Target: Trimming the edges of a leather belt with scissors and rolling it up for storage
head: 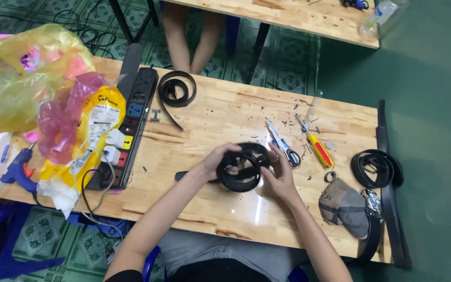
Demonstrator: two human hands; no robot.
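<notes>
A: Table (210,209) first, since it carries everything: pale wood, running across the view in front of you, with a second wooden table (298,15) beyond it and another person's bare legs (189,36) under that one.

B: And the big things on yours?

A: A yellow plastic bag (22,78) bulges at your far left, with a pink bag (66,122) and a printed yellow packet (97,136) against it. Just beside them lies a black power strip (129,125) with white plugs in it. A blue glue gun (19,172) sits near the left edge.

B: What are my hands on?

A: Your left hand (223,159) and right hand (277,175) are both closed around a coiled black belt (241,169), held just above the table's middle, fingers curled over its left and right sides.

B: Other belts?

A: One loosely coiled belt (176,91) lies near the far edge, another coil (377,168) at your right, next to a long black strip (390,198) along the table's end. A grey cloth pouch (343,206) lies near your right forearm.

B: Smaller bits?

A: Scissors (284,146) just beyond your right hand, then a red-and-yellow screwdriver (317,146) beside them, a small ring (330,176), and dark scraps (288,112) scattered about.
</notes>
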